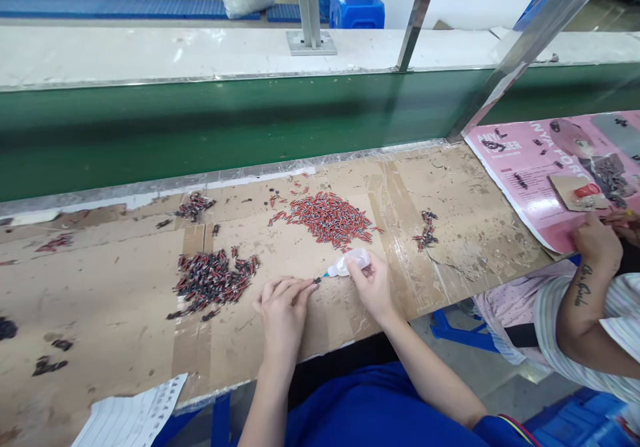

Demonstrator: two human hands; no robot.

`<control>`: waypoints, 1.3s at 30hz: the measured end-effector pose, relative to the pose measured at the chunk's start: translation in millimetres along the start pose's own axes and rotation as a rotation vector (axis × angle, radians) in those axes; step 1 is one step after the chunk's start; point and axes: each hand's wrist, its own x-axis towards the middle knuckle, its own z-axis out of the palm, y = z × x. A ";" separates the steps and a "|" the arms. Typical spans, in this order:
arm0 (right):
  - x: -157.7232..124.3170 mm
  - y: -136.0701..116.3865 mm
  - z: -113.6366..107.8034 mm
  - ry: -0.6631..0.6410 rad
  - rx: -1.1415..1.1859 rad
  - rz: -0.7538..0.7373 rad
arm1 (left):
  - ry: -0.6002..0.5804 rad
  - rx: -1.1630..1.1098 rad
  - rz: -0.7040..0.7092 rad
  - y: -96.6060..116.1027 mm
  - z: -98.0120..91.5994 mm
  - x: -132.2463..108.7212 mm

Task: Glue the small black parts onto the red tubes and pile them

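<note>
My right hand point(371, 282) is closed around a small translucent squeeze bottle point(350, 262), tilted so its thin blue nozzle points left. Between the fingertips of my left hand point(284, 304) is a small black part point(317, 280), and the nozzle tip is at or very near it; I cannot tell whether they touch. Just beyond the bottle lies a heap of small red and black pieces point(327, 219). Left of my left hand spreads another pile of darker black and red pieces point(215, 279). Both lie on the cardboard-covered table point(340, 327).
A small dark cluster point(195, 205) lies at the back left, another point(427, 232) to the right. Lined paper point(133, 414) hangs over the front edge. A green conveyor belt point(225, 127) runs behind. At right a co-worker's hand point(597, 244) is over a pink poster point(530, 194).
</note>
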 end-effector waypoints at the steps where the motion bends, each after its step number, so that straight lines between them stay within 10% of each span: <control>1: 0.1 -0.1 -0.2 0.010 0.001 -0.002 | 0.000 -0.001 -0.003 0.4 0.4 -0.1; 11: -5.8 -9.0 -1.1 -0.048 0.152 0.025 | 0.137 -0.094 -0.019 -11.3 -16.7 2.8; 15: -21.3 -9.4 16.9 -0.188 -0.170 -0.111 | 0.284 -0.180 -0.104 -19.1 -41.6 4.9; 20: -16.5 -15.9 8.8 -0.035 -0.590 -0.420 | 0.329 -0.299 -0.317 -14.1 -46.2 2.5; 26: 21.1 -14.7 -22.4 0.051 -0.777 -0.371 | 0.265 -0.431 -0.326 -1.2 -32.1 0.4; 39: 28.6 -0.4 -16.3 0.007 -0.963 -0.379 | 0.144 -0.547 -0.254 23.3 -24.5 6.2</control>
